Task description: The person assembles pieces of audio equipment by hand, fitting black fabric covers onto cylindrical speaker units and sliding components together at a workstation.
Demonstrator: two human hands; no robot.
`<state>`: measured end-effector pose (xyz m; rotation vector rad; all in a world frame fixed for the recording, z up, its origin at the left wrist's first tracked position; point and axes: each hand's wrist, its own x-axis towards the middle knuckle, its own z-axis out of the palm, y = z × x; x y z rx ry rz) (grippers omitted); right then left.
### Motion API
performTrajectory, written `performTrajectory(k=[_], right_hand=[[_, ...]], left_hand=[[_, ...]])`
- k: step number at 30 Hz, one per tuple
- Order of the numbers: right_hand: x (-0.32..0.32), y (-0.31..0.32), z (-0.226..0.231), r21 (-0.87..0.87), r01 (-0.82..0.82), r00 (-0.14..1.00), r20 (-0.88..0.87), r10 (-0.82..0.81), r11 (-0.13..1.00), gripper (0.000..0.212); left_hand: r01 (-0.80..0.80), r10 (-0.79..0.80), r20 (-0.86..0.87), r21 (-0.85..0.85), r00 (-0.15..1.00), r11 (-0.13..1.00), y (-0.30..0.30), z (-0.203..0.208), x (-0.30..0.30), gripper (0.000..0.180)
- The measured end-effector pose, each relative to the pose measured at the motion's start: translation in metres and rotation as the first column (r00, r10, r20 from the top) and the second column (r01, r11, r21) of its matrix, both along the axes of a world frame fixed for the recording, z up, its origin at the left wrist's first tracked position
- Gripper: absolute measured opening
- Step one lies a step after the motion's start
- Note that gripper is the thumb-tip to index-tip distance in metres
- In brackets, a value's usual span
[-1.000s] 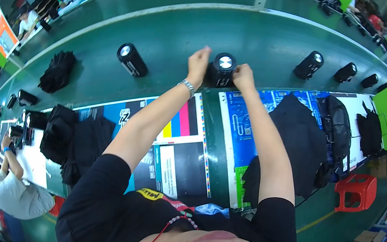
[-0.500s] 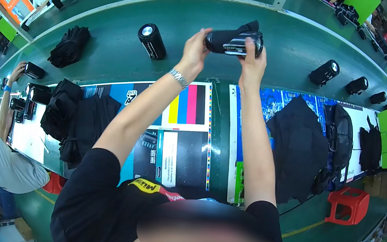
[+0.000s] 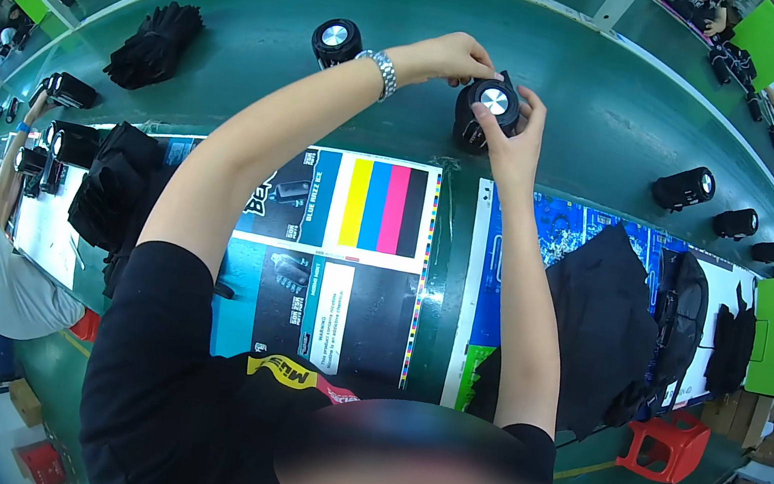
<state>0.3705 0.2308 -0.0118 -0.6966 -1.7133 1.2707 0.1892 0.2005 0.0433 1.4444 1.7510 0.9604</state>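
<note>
A black cylindrical speaker (image 3: 471, 134) stands on end on the green bench, its silver round end facing up. My right hand (image 3: 520, 147) grips it from the right, thumb on the upper rim. Bent over its far left edge, my left hand (image 3: 454, 58) has its fingers pinched together. A bit of black material (image 3: 508, 79) sticks up at the rim beside those fingers; what they hold is hidden. Left of it, partly behind my left wrist, another black speaker (image 3: 335, 43) stands on the bench.
Several black speakers (image 3: 683, 188) lie to the right. Folded black cloth bags (image 3: 155, 45) lie at the far left, and black cloth pieces (image 3: 601, 322) nearer on the right. Printed sheets (image 3: 365, 320) cover the near bench. A co-worker (image 3: 11, 284) sits at left; a red stool (image 3: 668, 447) stands at right.
The speaker has gone from lying sideways in both hands to upright on the bench. My left hand has moved from its left end to its upper rim; my right hand keeps hold.
</note>
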Motion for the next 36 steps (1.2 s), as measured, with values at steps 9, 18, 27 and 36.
performTrajectory(k=[9, 18, 27, 36], right_hand=[[0.004, 0.019, -0.011, -0.017, 0.02, 0.993, 0.112, -0.018, 1.0, 0.093], [0.009, 0.024, -0.007, -0.019, -0.018, 0.983, 0.184, 0.021, 1.0, 0.09], [0.016, 0.041, -0.014, -0.064, -0.016, 0.991, 0.135, 0.025, 0.998, 0.07], [0.022, 0.071, -0.021, -0.091, -0.013, 0.989, 0.148, 0.027, 0.996, 0.076]], left_hand=[[0.204, -0.249, -0.153, -0.257, 0.956, 0.945, 0.032, 0.019, -0.009, 0.026], [0.261, -0.363, -0.354, -0.305, 0.862, 0.916, 0.048, 0.031, 0.005, 0.035], [0.325, -0.279, -0.217, 0.22, 0.935, 0.92, 0.042, 0.028, 0.02, 0.018], [0.428, -0.354, -0.25, 0.386, 0.901, 0.817, 0.018, 0.04, 0.044, 0.017]])
